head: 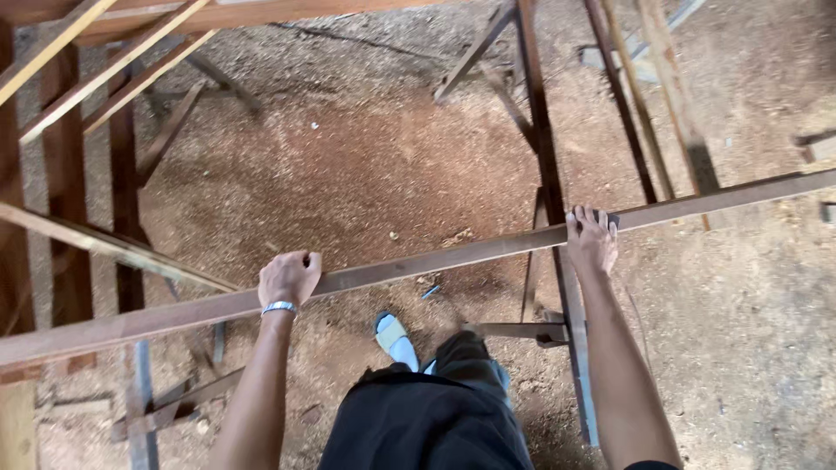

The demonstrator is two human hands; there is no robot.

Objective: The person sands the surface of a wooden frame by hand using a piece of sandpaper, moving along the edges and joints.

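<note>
A long reddish-brown wooden batten (435, 261) runs across the view from lower left to upper right, held level in front of me. My left hand (288, 277) is closed around it left of centre, a silver bracelet on the wrist. My right hand (592, 238) grips it further right, fingers curled over its top edge. Below the batten my dark shorts and one foot in a light sandal (394, 338) show above the sawdust-covered floor.
A wooden trestle frame (550, 183) stands under the batten at the right. More planks and slats (96, 78) lie stacked at the upper left and left edge. Thin strips (662, 104) lean at the upper right. Sawdust covers the ground (366, 165).
</note>
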